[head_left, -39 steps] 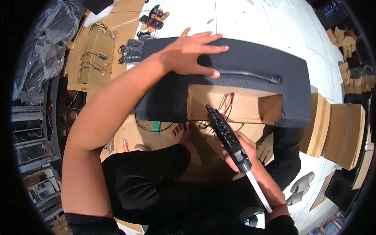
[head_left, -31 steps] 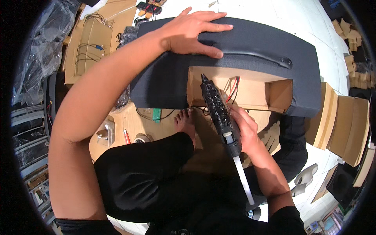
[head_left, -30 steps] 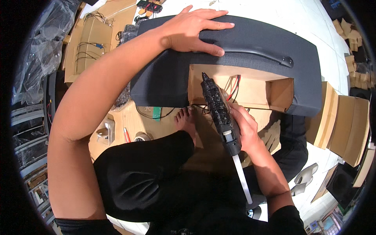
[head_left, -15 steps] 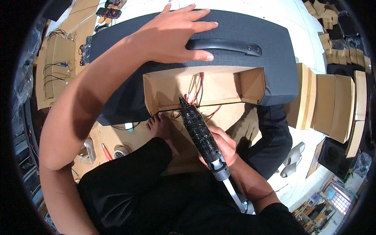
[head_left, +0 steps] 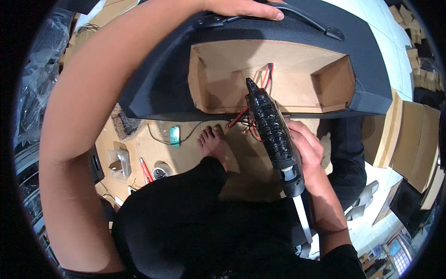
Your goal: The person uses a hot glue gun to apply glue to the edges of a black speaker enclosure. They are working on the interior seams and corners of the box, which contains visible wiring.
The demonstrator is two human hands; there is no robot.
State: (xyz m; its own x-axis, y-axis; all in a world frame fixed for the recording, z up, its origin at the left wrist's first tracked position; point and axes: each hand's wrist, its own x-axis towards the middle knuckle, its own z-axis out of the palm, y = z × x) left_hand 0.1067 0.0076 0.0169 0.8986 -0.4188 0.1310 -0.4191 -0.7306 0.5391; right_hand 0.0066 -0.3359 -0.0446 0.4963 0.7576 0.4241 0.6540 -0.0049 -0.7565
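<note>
A black fabric-covered cabinet (head_left: 158, 83) stands tilted before me, with a bare wooden rectangular recess (head_left: 223, 60) facing me. My left hand (head_left: 246, 8) lies on its top by the black strap handle (head_left: 306, 17). The thumb is stretched out; the other fingers are mostly cut off by the upper edge. My right hand (head_left: 306, 146) grips a hot glue gun (head_left: 272, 130) wrapped in shiny black tape, a white glue stick (head_left: 302, 218) protruding from its rear. Its nozzle points into the recess, close to red and black wires (head_left: 268, 76). More wires hang below the cabinet.
My bare foot (head_left: 213, 142) rests on brown board under the cabinet. To the left lie a red-handled tool (head_left: 146, 171), a small round container (head_left: 161, 171), a clear plastic box (head_left: 120, 163) and a teal piece (head_left: 174, 136). Cardboard pieces (head_left: 415, 144) and grey slippers (head_left: 364, 200) are at right.
The cabinet has tilted, showing more of its recess. My left hand has moved up toward the picture's edge. The glue gun's nozzle now sits further up, in front of the recess.
</note>
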